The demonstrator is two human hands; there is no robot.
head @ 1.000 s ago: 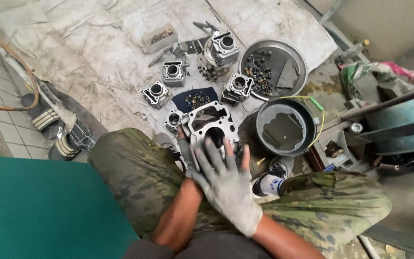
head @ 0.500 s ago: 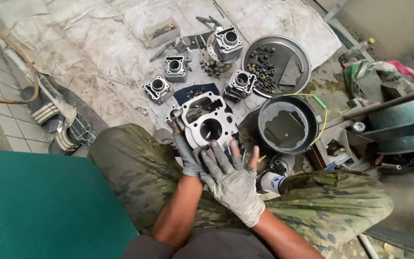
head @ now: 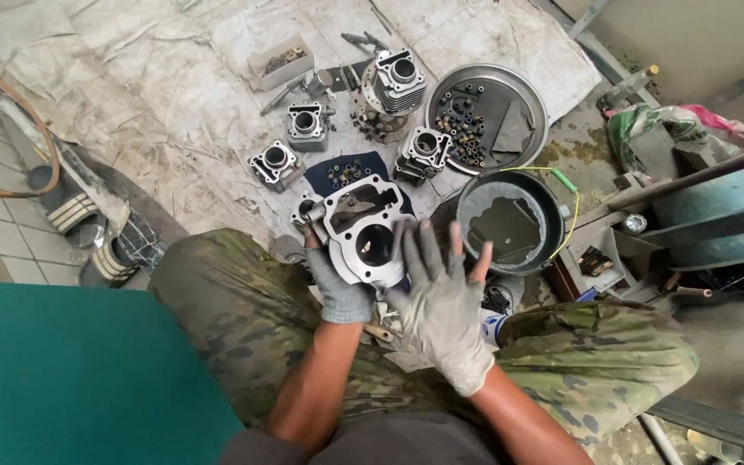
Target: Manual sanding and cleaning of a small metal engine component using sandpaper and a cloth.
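My left hand point(head: 336, 284), in a grey glove, grips the lower left edge of a silver engine cylinder block point(head: 363, 226) and holds it tilted up between my knees. The block shows one round bore and a rectangular opening above it. My right hand point(head: 441, 301), also gloved, is spread flat with fingers apart, its fingertips against the block's right side.
Several smaller finned cylinders point(head: 306, 126) lie on a dirty white cloth point(head: 174, 112). A round metal tray point(head: 523, 103) holds bolts. A black basin point(head: 510, 222) with dark liquid sits right of the block. Sandals point(head: 105, 241) lie at left. A small box point(head: 279, 64) of parts is behind.
The cylinder block has been lifted and tilted up toward me. My right hand has slid off its face to the right side, fingers spreading.
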